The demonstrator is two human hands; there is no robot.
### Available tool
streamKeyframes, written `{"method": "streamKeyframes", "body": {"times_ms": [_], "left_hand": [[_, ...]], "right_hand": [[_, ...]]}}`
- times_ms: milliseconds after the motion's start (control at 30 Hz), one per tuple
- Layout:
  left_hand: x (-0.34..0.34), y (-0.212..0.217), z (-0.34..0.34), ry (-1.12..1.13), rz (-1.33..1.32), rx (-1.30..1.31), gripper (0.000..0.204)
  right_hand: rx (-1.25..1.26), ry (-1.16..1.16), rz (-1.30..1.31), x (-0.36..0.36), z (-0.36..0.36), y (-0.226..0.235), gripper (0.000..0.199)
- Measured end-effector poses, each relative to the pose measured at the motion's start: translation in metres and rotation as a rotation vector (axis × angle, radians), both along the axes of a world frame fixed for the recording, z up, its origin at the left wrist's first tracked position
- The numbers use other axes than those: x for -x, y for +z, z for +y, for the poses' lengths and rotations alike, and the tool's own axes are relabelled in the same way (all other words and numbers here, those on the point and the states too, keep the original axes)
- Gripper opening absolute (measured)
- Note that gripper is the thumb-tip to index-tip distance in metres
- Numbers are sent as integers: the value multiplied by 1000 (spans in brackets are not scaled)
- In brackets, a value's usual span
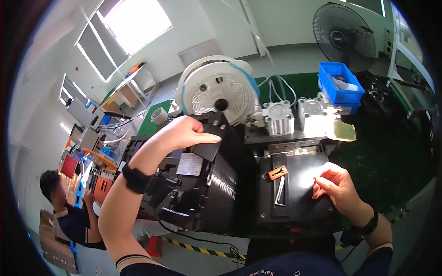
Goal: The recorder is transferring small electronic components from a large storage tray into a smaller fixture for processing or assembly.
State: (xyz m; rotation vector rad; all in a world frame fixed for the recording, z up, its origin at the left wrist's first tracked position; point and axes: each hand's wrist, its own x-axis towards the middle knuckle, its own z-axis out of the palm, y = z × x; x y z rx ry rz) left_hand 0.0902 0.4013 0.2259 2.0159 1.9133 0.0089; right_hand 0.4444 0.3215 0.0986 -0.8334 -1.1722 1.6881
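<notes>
My left hand [184,133] rests on top of a large black plastic housing [202,184], fingers closed over its upper edge near a thin black flap. The housing has a ribbed side and a white label. My right hand [338,184] lies on a black metal fixture plate [299,184], fingertips pinched on its shiny surface; whether anything small is between them I cannot tell. On the plate an orange clamp piece [278,172] and a silver hex key [280,193] lie in a slot to the left of that hand.
A white reel with blue rim [216,87] stands behind the housing. Two silver pneumatic cylinders [294,117] sit behind the plate. A blue bin [340,83] and a black fan [345,34] are at the back right. Another person [69,211] sits at the lower left.
</notes>
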Motion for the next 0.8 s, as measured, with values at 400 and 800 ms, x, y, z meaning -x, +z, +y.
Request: {"method": "streamKeyframes", "body": {"times_ms": [400, 800], "left_hand": [[-96, 23, -59, -140, -492, 741, 28], [-144, -21, -47, -362, -339, 539, 25]], "right_hand": [[-112, 131, -305, -30, -28, 26, 11], [-934, 196, -1178, -19, -49, 21, 48]]}}
